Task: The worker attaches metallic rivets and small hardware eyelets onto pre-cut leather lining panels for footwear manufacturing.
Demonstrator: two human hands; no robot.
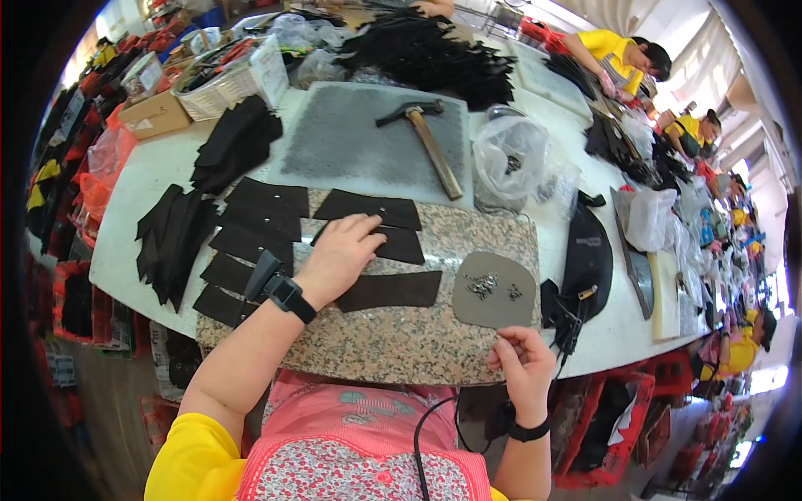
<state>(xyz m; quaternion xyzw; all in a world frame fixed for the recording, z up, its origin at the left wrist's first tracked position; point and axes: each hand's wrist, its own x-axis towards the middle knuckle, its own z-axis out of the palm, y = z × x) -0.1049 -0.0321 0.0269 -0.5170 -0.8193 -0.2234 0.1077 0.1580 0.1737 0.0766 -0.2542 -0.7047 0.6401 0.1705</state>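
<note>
My left hand point(347, 250), with a watch on its wrist, lies fingers outstretched over a black piece point(386, 244) on a speckled stone slab point(401, 351). Above it lies another black piece point(368, 207) with a small shiny dot, and below it a plain black piece point(391, 290). Left of the hand, several more overlapping black pieces point(263, 221) form a column, some with shiny dots. At the slab's right front edge, my right hand point(522, 363) is closed, thumb and finger together; what they pinch, if anything, is too small to see. Just beyond it, a grey pad point(476, 311) carries small metal bits.
A hammer point(434, 154) rests on a grey board point(334, 125) behind the slab. Right of it stands a plastic-lined tub point(510, 159). Black pieces point(175, 238) are stacked at left. A black cap-like item point(589, 259) lies at right. Co-workers in yellow sit far right.
</note>
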